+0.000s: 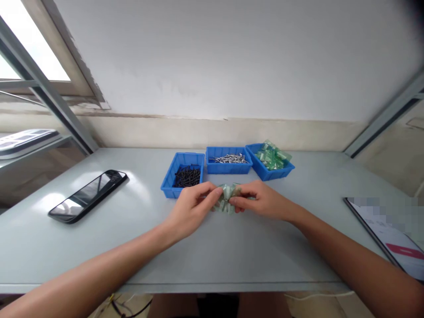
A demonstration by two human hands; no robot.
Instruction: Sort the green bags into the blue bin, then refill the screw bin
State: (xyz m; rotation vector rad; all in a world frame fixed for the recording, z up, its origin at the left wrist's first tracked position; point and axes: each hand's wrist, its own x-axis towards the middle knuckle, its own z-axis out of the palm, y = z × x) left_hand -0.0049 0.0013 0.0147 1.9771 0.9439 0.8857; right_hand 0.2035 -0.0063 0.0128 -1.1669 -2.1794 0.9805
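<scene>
Forearms (334,236): two, bare, entering from the lower corners, across the front edge of the tabletop (232,260).
Left hand (190,206): thumb and fingers pinching the left side of the green packet (226,201).
Right hand (264,199): thumb and fingers pinching the right side of the same packet.
Green packet: one, see-through, crinkled, between the two hands, in front of the middle bin; contents too blurred to tell.
Left bin (170,193): blue, holding black screws (187,176); nearest the left hand, contact unclear.
Middle bin (228,168): blue, holding silver nails or screws (232,158), too small to tell which.
Right bin (277,174): blue, set at an angle just beside the middle bin, its packet heap (272,157) green and rising above the rim.
Phone (88,194): black, face up, slantwise on the tabletop's left side.
Tablet (380,232): at the right edge, partly out of view, red band on its lit screen.
Wall (232,66): pale, behind the bins.
</scene>
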